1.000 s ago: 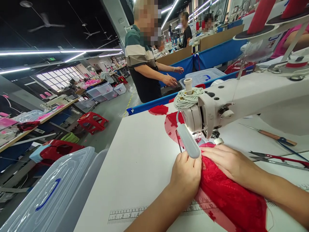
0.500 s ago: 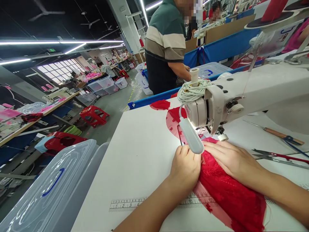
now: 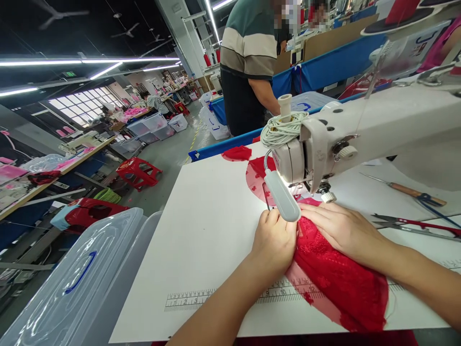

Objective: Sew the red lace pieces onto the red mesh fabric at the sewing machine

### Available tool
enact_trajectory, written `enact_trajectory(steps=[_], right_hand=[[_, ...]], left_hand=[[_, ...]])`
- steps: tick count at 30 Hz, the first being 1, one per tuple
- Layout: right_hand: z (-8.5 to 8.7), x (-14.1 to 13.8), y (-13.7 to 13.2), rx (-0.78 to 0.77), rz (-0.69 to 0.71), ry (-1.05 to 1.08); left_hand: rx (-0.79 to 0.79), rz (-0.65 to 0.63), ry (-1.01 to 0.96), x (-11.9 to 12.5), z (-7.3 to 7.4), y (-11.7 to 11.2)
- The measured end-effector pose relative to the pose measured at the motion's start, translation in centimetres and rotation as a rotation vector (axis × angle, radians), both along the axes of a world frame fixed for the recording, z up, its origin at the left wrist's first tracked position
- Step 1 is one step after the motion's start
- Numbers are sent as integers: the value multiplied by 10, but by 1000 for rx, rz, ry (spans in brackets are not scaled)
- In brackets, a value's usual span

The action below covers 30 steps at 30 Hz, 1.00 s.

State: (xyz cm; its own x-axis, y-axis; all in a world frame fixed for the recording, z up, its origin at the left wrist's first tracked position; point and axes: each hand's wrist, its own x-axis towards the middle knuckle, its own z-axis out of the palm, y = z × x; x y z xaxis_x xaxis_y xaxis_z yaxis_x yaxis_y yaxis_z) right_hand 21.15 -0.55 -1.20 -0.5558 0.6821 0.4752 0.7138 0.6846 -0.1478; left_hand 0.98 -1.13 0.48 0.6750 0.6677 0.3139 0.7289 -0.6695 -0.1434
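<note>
Red lace fabric [image 3: 334,269] lies on the white sewing table, with a sheer part showing at its left edge. Its upper end runs under the head of the sewing machine [image 3: 293,161]. My left hand [image 3: 275,238] is closed with curled fingers at the fabric's left edge, just below the grey lamp [image 3: 283,196]. The lamp hides some fingertips. My right hand [image 3: 345,230] rests flat on top of the fabric, fingers stretched toward the needle area. The needle itself is hidden behind the lamp and machine head.
Scissors [image 3: 414,225] and a wooden-handled awl [image 3: 410,191] lie right of my right hand. More red pieces [image 3: 236,154] are at the table's far edge. A printed ruler [image 3: 190,299] crosses the table [image 3: 169,240]. A lidded plastic box [image 3: 79,274] stands left. A co-worker [image 3: 248,62] stands beyond.
The view has shifted slightly, and the table's front edge now shows. Both hands keep nearly the same place on the fabric. The co-worker beyond leans a little differently.
</note>
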Motion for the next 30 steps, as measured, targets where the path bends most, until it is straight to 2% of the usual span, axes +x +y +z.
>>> enact_trajectory(steps=[8,15,25,30], right_hand=[[-4,2,2,-43,-11,35],[-3,2,3,-65,-19,32],[-8,0,7,-38,-12,64],[-7,1,8,-48,60,115]], left_hand=[[-39,33,25,1,1,0],[-18,15,26,0,3,1],[22,35,21,-2,-2,3],[35,18,-23,-4,-4,6]])
